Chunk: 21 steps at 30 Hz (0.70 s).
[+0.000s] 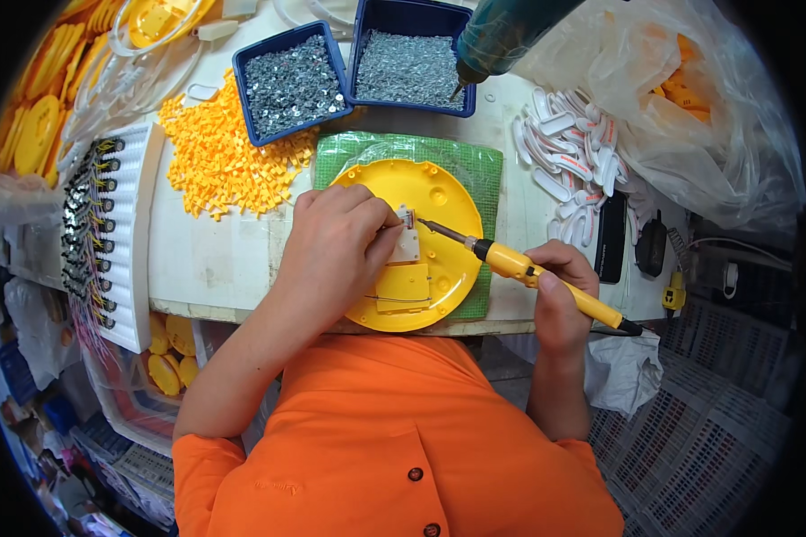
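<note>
I find the left hand [342, 231] at the left edge of a small white plastic block [407, 249], thumb and forefinger drawn close together; I cannot tell what, if anything, they pinch. The block sits in a round yellow plastic shell [457, 255], just right of those fingertips. The right hand [561, 300] has its fingers curled around a yellow-handled soldering iron [510, 262], its tip directed leftward to the block's upper end. I judge it best to keep the tip steady, contact brief and the left fingertips clear of hot metal.

Materials: left of and beyond the left fingers, a heap of small angular yellow pieces [215, 161]; under the shell, a green gridded mat [486, 192]; beyond the right fingers, smooth, curved white parts [569, 165].
</note>
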Motion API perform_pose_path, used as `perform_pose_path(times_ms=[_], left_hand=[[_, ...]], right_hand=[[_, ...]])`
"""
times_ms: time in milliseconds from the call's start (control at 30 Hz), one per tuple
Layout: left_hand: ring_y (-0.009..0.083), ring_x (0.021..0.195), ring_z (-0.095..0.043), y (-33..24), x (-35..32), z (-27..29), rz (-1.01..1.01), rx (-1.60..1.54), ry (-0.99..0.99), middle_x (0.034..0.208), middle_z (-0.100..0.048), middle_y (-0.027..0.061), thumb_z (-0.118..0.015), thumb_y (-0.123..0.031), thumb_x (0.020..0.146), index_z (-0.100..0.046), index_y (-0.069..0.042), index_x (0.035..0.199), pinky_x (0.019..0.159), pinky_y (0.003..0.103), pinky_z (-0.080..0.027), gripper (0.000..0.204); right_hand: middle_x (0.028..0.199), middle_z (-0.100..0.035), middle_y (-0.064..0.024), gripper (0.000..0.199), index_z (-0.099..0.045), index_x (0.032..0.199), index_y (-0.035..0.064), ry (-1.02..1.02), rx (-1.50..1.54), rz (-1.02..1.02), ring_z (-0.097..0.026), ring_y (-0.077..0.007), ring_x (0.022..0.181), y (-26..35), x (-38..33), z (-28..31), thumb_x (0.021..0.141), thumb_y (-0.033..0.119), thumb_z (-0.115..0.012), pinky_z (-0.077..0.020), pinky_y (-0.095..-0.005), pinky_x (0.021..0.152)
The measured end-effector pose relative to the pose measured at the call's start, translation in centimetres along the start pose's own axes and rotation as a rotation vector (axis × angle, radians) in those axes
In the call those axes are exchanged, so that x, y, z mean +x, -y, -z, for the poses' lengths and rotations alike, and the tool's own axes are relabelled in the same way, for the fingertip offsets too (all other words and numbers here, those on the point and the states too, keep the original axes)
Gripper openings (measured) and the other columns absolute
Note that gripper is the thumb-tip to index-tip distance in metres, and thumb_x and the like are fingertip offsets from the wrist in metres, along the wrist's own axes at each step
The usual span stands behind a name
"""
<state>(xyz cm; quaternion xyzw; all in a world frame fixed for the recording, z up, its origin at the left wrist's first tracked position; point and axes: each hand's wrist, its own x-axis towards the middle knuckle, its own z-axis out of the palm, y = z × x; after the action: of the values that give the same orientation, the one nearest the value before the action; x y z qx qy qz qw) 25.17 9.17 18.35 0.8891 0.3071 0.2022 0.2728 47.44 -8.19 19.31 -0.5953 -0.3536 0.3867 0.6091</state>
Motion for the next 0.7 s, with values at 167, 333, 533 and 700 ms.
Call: perform_pose_path(times_ms=[167,333,533,700], left_hand=[[0.0283,0.086,-0.063,0.0,0.3,0.1,-0.027,0.015,-0.025,0.083,-0.064,0.0067,-0.077,-0.011,0.084,-0.068,-0.007,0.085,0.079,0.041,-0.043,0.010],[0.0291,0.080,-0.063,-0.3,0.9,-0.1,-0.071,-0.018,-0.040,0.079,-0.063,0.0079,-0.078,-0.009,0.082,-0.067,-0.006,0.081,0.073,0.041,-0.044,0.011],[0.0308,0.071,-0.060,0.3,0.7,0.0,-0.060,0.027,-0.013,0.074,-0.060,0.0118,-0.077,-0.002,0.079,-0.064,-0.001,0.078,0.064,0.040,-0.046,0.013],[0.0305,0.072,-0.062,-0.1,0.8,0.1,-0.068,0.028,0.003,0.076,-0.061,0.0129,-0.076,0.000,0.080,-0.063,0.001,0.078,0.067,0.039,-0.048,0.013]], right_hand=[[0.094,-0.064,-0.0120,0.028,-0.063,0.105,-0.0081,-0.022,-0.031,-0.005,-0.062,-0.0170,0.088,0.4,-0.1,0.1,0.087,0.013,-0.058,-0.0485,-0.0296,0.086],[0.093,-0.062,-0.0117,0.029,-0.062,0.106,-0.0075,-0.109,-0.050,0.083,-0.060,-0.0172,0.085,0.9,-1.3,2.0,0.088,0.014,-0.057,-0.0481,-0.0307,0.084],[0.102,-0.062,-0.0136,0.031,-0.059,0.113,-0.0049,-0.586,0.032,0.245,-0.059,-0.0184,0.087,1.0,-3.7,10.1,0.092,0.018,-0.058,-0.0482,-0.0315,0.079],[0.090,-0.062,-0.0077,0.025,-0.063,0.109,-0.0032,-1.109,0.100,0.527,-0.055,-0.0114,0.076,1.7,-8.2,21.3,0.095,0.017,-0.057,-0.0443,-0.0234,0.069]])
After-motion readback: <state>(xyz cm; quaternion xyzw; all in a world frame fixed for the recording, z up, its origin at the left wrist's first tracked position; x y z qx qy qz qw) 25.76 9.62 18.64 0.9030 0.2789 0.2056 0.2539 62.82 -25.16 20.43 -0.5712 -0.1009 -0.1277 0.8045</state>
